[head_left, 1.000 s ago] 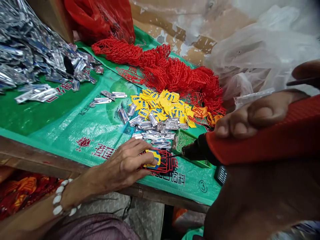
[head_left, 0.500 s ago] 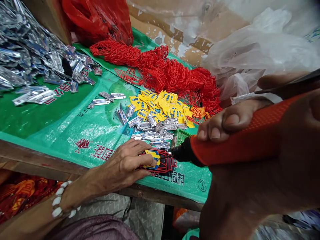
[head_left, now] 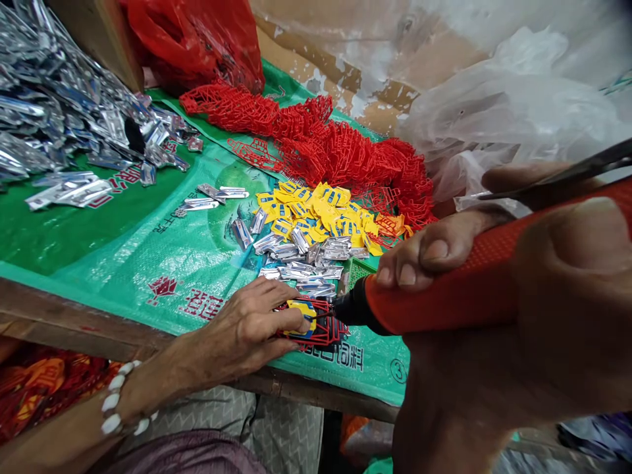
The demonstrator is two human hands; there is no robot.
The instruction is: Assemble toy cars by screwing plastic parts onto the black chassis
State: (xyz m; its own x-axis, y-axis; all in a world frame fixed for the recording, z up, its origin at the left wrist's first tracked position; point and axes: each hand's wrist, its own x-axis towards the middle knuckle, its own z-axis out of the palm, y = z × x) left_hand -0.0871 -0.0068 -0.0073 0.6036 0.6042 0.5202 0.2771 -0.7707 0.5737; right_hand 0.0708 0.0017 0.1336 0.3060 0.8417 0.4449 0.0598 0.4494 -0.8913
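My left hand (head_left: 251,326) grips a small toy-like assembly with a red lattice frame (head_left: 326,331) on a dark base. A yellow and blue plate (head_left: 305,315) lies on its top under my fingers. In my right hand (head_left: 439,257) is an orange electric screwdriver (head_left: 444,306), its black nose pointing left. The tip meets the frame just right of the yellow plate; the exact contact spot is too small to tell. A dark metal blade-like tool (head_left: 557,176) also sits among the right-hand fingers, its kind unclear.
Yellow plates (head_left: 326,207) and silver pieces (head_left: 301,253) lie behind my left hand. Red lattice frames (head_left: 316,135) form a long heap farther back. Silver parts (head_left: 64,112) are piled at left. A green basket (head_left: 356,271) stands beside the screwdriver; a clear plastic bag (head_left: 498,99) is at back right.
The screwdriver and my right hand have shifted slightly left, with the nose nearer the yellow plate. My left hand stays on the assembly.
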